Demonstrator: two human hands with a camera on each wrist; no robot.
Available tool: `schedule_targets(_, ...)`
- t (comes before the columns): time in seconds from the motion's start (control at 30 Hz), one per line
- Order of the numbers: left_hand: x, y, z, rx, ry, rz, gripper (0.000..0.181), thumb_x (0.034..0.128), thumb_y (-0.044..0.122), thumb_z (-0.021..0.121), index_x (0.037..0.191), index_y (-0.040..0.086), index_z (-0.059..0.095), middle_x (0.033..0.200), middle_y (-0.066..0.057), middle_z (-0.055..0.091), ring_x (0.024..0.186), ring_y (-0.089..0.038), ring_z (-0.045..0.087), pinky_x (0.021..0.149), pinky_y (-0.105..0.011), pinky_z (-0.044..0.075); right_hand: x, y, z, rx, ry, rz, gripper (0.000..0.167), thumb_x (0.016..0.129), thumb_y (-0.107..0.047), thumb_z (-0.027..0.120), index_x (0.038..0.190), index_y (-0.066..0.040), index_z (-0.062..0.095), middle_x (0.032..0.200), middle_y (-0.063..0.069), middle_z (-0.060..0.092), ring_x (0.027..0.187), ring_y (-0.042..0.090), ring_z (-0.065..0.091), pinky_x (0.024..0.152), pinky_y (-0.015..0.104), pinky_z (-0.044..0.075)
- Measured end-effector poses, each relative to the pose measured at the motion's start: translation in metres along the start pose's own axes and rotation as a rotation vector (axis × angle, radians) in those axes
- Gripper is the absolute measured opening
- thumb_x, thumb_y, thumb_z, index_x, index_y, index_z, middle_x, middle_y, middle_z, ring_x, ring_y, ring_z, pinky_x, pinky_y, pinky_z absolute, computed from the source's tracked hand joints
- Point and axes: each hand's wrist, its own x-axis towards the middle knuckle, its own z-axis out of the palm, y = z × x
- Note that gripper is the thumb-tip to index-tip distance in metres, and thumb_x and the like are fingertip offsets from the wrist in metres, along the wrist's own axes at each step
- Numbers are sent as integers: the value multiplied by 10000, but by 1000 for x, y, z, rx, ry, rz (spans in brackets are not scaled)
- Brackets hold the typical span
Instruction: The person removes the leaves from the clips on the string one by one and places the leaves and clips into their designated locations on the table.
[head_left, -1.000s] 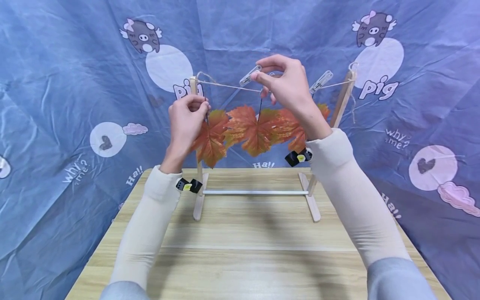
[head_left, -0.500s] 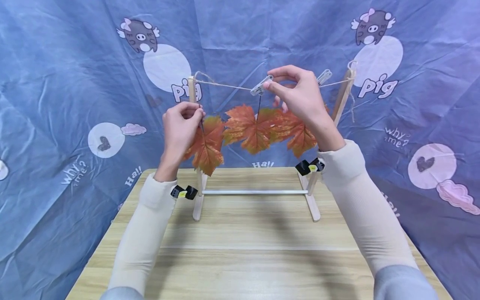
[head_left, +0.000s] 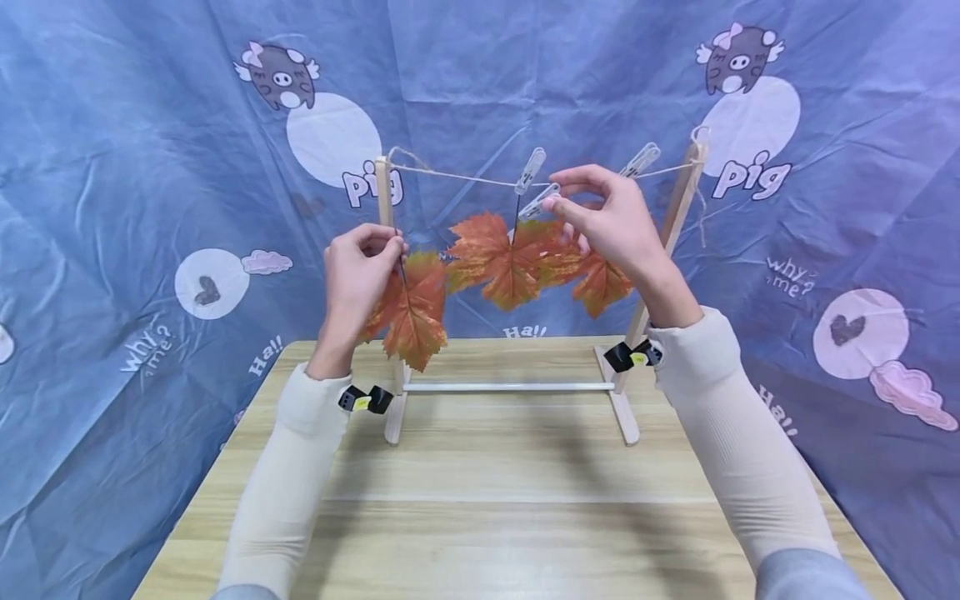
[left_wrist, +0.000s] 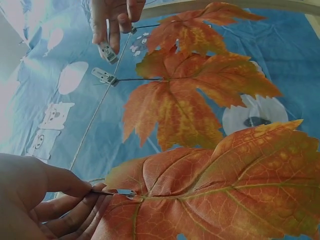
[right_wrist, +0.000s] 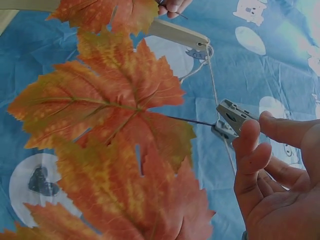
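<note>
My left hand [head_left: 360, 267] pinches the dark stem of an orange maple leaf [head_left: 412, 308], which hangs below the fingers near the left post. My right hand [head_left: 611, 221] holds a clear clothespin [head_left: 542, 201] between thumb and fingertips, just below the string [head_left: 465, 176]. Beside it, another clothespin [head_left: 531, 170] clips the stem of the middle leaf [head_left: 498, 262] to the string. The right leaf [head_left: 596, 279] hangs partly behind my right hand, under a third clothespin [head_left: 641, 159]. In the left wrist view, the held leaf [left_wrist: 220, 190] fills the lower right.
A wooden frame with a left post [head_left: 385, 196] and right post [head_left: 681, 204] carries the string. Its white crossbar [head_left: 510, 387] sits low above the wooden table [head_left: 495, 467]. A blue printed cloth [head_left: 465, 75] hangs close behind.
My left hand has lowered with its leaf, slightly leftward. My right hand has moved down and right with its clothespin, uncovering the clothespin on the middle leaf.
</note>
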Motion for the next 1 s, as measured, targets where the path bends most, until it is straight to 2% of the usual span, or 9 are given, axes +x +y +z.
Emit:
schedule_targets(0.3, -8, -11, 4, -25, -45, -49, 149, 1004, 113, 709, 1079, 28, 807, 954, -150, 815, 707, -57, 721, 619, -185, 616, -10, 19, -5, -77, -18, -11, 441, 1004, -343, 762, 1405, -175, 692, 1057, -13, 698, 613, 201, 629, 477, 297, 529)
schedule_targets(0.37, -9, -14, 5, -38, -51, -58, 151, 1005, 106, 707, 1080, 18, 804, 960, -162, 814, 708, -56, 725, 633, -192, 627, -13, 23, -6, -79, -24, -14, 435, 1012, -346, 751, 1409, -180, 688, 1044, 21, 706, 599, 200, 626, 482, 318, 538)
schedule_targets(0.57, -14, -23, 6, -94, -85, -116, 159, 1006, 91, 706, 1098, -8, 790, 992, -202, 806, 720, -65, 736, 669, -218, 652, -19, 36, -8, -61, -30, 1, 412, 1020, -333, 744, 1396, -173, 686, 1028, 116, 711, 536, 206, 610, 480, 329, 552)
schedule_targets(0.77, -20, -33, 8, -148, -126, -184, 169, 1011, 94, 705, 1108, -26, 775, 1005, -209, 800, 729, -68, 747, 690, -227, 660, -26, 46, -11, -20, -34, 20, 409, 1017, -319, 749, 1369, -123, 686, 990, 88, 721, 569, 234, 627, 465, 308, 536)
schedule_targets(1.0, -27, -42, 11, -207, -157, -232, 161, 1019, 82, 702, 1110, -38, 760, 964, -164, 794, 722, -90, 749, 701, -240, 665, -34, 54, -18, 5, -37, 51, 408, 1012, -324, 753, 1352, -114, 674, 899, 52, 720, 624, 254, 637, 492, 339, 538)
